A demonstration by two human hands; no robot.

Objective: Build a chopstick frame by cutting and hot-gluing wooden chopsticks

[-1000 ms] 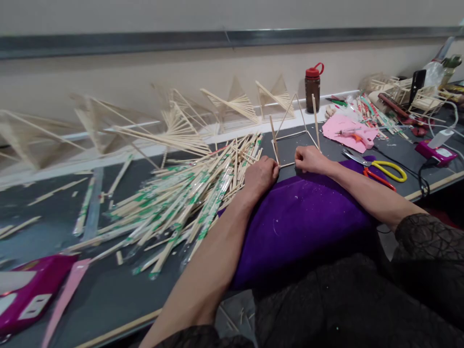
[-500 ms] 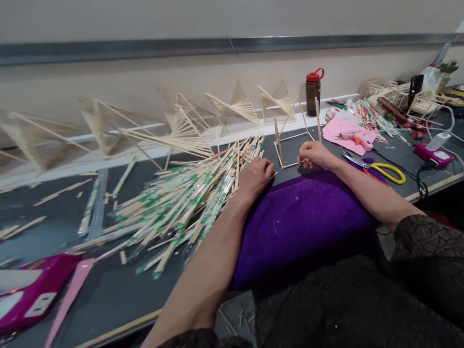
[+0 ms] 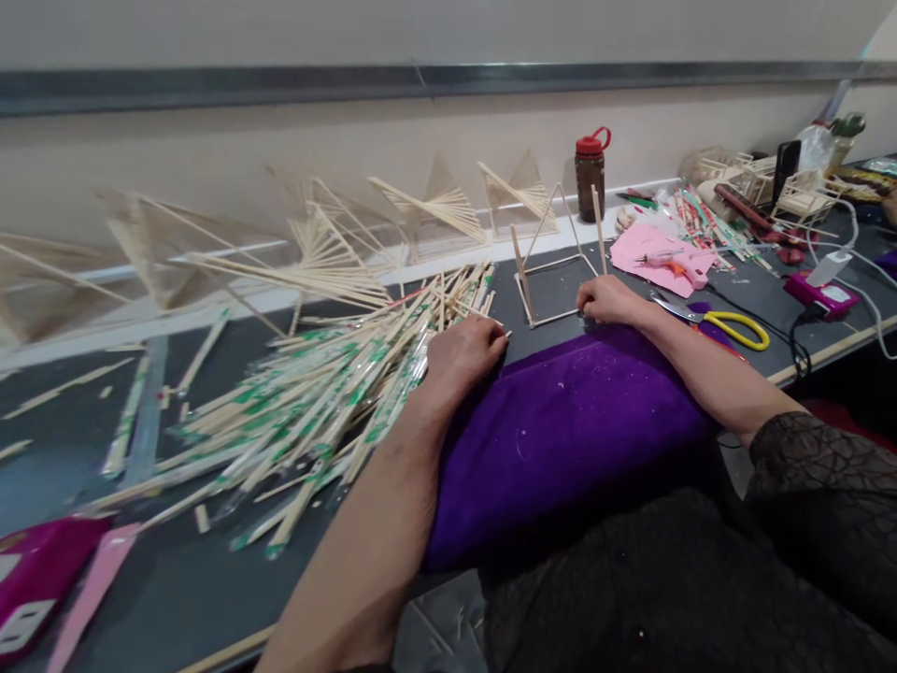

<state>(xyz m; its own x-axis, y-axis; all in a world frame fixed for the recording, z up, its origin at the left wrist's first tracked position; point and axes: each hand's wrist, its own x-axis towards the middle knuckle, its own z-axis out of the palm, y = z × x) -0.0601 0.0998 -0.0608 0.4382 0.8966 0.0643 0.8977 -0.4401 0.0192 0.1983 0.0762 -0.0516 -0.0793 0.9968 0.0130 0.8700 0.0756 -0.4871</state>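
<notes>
A small frame of thin wooden sticks [image 3: 556, 320] stands on the dark table, with uprights at its corners. My right hand [image 3: 608, 301] is closed at the frame's near right corner, its fingertips pinched there. To the left, my left hand [image 3: 471, 350] rests with curled fingers beside the pile of chopsticks [image 3: 329, 374], many in clear and green wrappers. A short stick end shows by its fingertips; what the fingers hold is too small to make out. Purple cloth [image 3: 567, 421] lies over the table edge between my forearms.
Twisted stick models [image 3: 434, 210] line the wall. A brown bottle [image 3: 590, 182] stands behind the frame. To the right are pink paper [image 3: 631, 245], a glue gun [image 3: 676, 266], yellow-handled scissors [image 3: 735, 329] and a magenta power strip [image 3: 819, 294]; another magenta box [image 3: 52, 570] lies front left.
The view has shifted, moving most things left in the picture. My left hand sits slightly farther from the frame. My right hand remains at the frame's near right corner.
</notes>
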